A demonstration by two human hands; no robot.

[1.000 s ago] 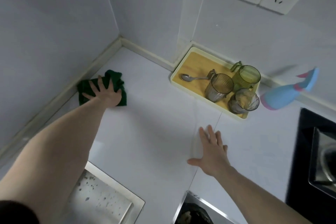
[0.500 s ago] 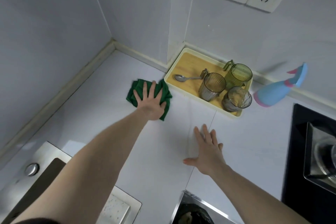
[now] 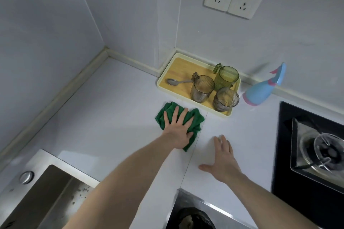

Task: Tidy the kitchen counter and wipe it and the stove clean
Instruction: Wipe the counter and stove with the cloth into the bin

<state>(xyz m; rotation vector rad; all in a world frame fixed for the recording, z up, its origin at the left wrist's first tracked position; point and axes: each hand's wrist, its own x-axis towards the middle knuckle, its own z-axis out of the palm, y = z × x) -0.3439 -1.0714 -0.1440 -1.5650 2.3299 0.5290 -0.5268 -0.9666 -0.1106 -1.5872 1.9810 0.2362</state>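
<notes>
My left hand (image 3: 177,130) lies flat with spread fingers on a crumpled green cloth (image 3: 195,119), pressing it onto the white counter (image 3: 115,117) just in front of the tray. My right hand (image 3: 222,160) rests palm down with straight fingers on the bare counter a little to the right, holding nothing. The black stove (image 3: 284,154) with its burner (image 3: 327,152) sits at the right edge.
A yellow tray (image 3: 178,67) against the back wall holds a spoon (image 3: 176,82) and three mugs (image 3: 202,88). A blue spray bottle (image 3: 260,90) stands right of it. A steel sink (image 3: 46,191) is at lower left, a steel-rimmed opening (image 3: 193,215) below.
My left hand has slid the green cloth from the far left corner rightward and toward me, to the front of the tray. My right hand has stayed flat on the counter.
</notes>
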